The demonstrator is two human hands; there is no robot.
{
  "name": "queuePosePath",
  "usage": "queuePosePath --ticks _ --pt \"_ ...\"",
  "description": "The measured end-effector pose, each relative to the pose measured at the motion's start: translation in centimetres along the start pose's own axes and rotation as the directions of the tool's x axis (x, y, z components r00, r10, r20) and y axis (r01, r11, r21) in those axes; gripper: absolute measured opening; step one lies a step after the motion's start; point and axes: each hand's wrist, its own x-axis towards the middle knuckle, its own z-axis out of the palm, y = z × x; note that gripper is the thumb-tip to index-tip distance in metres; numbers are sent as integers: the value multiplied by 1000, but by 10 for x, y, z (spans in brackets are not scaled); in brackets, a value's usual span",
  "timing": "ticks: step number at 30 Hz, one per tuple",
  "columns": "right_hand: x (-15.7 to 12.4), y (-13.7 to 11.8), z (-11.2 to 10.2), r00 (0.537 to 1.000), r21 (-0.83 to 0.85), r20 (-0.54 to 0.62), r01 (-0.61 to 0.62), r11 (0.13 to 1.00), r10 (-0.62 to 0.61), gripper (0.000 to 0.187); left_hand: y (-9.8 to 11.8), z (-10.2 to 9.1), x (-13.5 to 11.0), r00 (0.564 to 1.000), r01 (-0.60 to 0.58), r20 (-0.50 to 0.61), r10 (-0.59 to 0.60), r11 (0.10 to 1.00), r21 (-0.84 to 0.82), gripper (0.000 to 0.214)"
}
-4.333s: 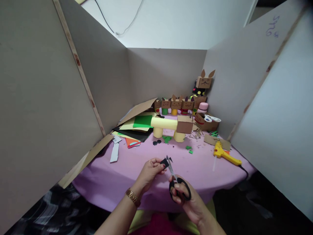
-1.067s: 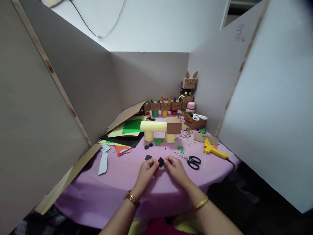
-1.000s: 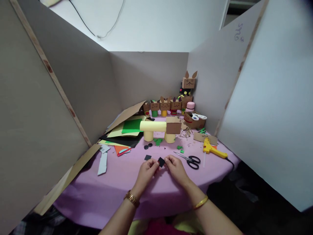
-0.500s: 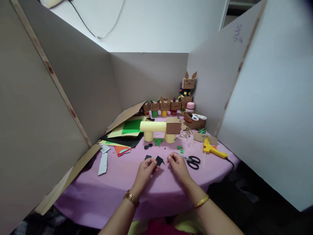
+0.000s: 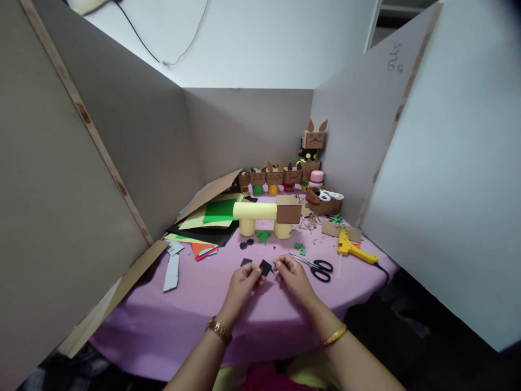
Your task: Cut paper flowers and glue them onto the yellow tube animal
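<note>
Right hand has moved closer to the black paper | left hand: grip pinching it above the surface | right grip: cannot tell | risk: sharp tug could tear the thin corner

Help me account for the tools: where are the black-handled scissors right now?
In the head view, the black-handled scissors lie on the purple tablecloth right of centre, between the right hand and the yellow glue gun.

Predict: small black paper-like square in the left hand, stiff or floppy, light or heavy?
The black square is probably stiff: pinched at one side by the left hand, it juts out without obvious sag. Likely light; it looks thin.
</note>
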Motion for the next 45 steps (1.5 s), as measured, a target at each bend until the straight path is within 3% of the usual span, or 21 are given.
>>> queuePosePath --ticks 4,14,21,26,30,37,45 --pt "-2 -4 4 999 -26 44 21 999 -20 18 -1 0 0 1000 -10 29 9 1000 14 29" --pt "-3 -4 -1 999 -39 -33 -7 999 6 22 -1 -1 1 1000 -11 18 11 1000 -5 29" --pt "-1 0 3 995 22 90 -41 999 39 20 2 0 -1 999 -30 29 30 1000 0 32" --pt "-1 0 2 986 79 144 -91 993 79 21 3 0 -3 989 -144 -14 144 989 23 38" --pt "-2 0 1 982 111 160 -121 987 102 20 4 2 -4 976 -217 -6 219 969 122 17" --pt "-2 -3 1 983 128 126 -151 980 135 19 4 3 -3 979 -193 -39 202 969 157 9" --pt "-2 -4 1 982 143 167 -114 983 89 20 1 2 0 991 -116 -67 118 993 29 19"
